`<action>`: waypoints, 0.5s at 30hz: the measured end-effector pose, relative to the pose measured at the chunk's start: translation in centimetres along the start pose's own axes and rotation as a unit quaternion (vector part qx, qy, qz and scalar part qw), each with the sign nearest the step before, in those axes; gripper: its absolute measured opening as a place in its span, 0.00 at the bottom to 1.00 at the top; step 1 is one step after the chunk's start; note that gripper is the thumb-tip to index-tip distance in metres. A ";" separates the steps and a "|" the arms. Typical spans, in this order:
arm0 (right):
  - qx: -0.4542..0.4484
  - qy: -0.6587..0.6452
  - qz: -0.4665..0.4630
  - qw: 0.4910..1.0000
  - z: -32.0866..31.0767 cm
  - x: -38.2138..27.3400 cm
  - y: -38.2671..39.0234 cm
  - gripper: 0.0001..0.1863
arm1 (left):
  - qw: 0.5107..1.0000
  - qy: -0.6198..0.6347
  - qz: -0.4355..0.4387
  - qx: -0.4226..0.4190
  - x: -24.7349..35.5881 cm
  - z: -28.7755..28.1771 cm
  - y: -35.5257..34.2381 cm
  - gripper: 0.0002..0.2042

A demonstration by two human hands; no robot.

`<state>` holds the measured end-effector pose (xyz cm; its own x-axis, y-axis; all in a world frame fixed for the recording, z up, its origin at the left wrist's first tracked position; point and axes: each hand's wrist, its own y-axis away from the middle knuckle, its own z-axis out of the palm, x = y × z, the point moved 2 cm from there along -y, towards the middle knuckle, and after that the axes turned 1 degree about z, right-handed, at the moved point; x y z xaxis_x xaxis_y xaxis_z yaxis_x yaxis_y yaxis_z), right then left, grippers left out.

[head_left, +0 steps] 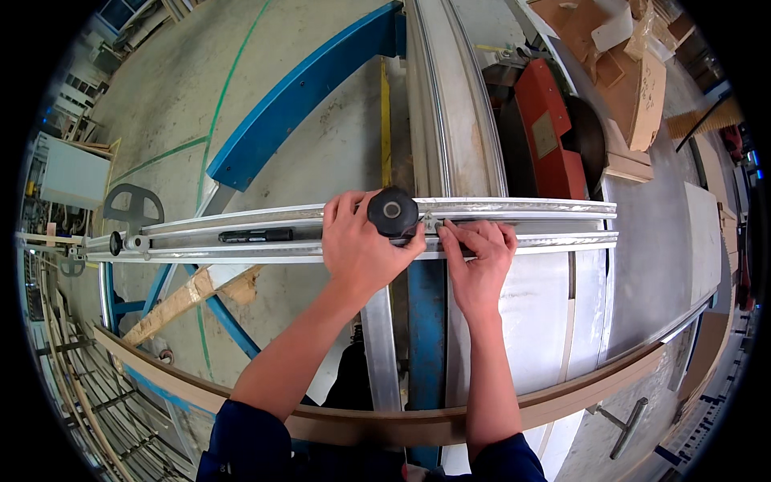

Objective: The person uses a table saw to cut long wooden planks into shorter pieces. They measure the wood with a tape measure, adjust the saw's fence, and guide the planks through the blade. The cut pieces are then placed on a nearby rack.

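Note:
A long aluminium fence rail (554,239) runs crosswise in front of me, with a channel along its middle. My left hand (357,241) is closed around a large black lobed knob (392,210), which stands over the channel. Just right of it, my right hand (482,253) has its thumb and index finger pressed together at a small metal piece (432,222) in the channel. Whether the fingertips actually grip that piece is hidden. Left of my hands a black marker pen (255,235) lies along the channel.
Beyond the rail stand a grey sliding table (454,104), a red saw guard (548,132) and a curved blue arm (301,92). A small black knob (116,243) sits at the rail's left end. Cardboard scraps (642,84) lie far right; a long brown strip (377,426) crosses near me.

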<state>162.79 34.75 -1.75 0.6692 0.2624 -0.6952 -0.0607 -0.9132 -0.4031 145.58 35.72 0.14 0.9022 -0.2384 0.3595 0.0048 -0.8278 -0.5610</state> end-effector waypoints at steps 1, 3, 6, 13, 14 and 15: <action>-0.002 0.001 0.003 1.000 -0.1 0.0 -0.1 0.06 | 1.000 -0.002 0.001 0.002 0.0 0.1 0.0 0.18; -0.007 0.003 0.008 1.000 -0.1 -0.1 -0.2 0.06 | 1.000 -0.006 0.003 0.006 -0.2 0.3 0.1 0.18; -0.002 0.005 0.004 1.000 0.0 -0.1 -0.4 0.06 | 1.000 0.014 0.014 -0.002 -0.6 0.8 0.3 0.20; -0.009 0.006 0.009 1.000 0.0 -0.3 -0.5 0.06 | 1.000 0.011 0.022 -0.003 -0.6 0.7 0.1 0.20; -0.009 0.007 0.010 1.000 0.0 -0.3 -0.5 0.06 | 1.000 0.011 0.023 -0.004 -0.6 0.7 0.1 0.20; -0.009 0.009 0.011 1.000 0.0 -0.3 -0.5 0.06 | 1.000 0.011 0.024 -0.005 -0.6 0.6 0.1 0.20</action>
<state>162.63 35.10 -1.35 0.6811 0.2373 -0.6927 -0.0612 -0.9243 -0.3768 145.29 36.12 -0.62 0.8916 -0.2882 0.3492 -0.0421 -0.8206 -0.5699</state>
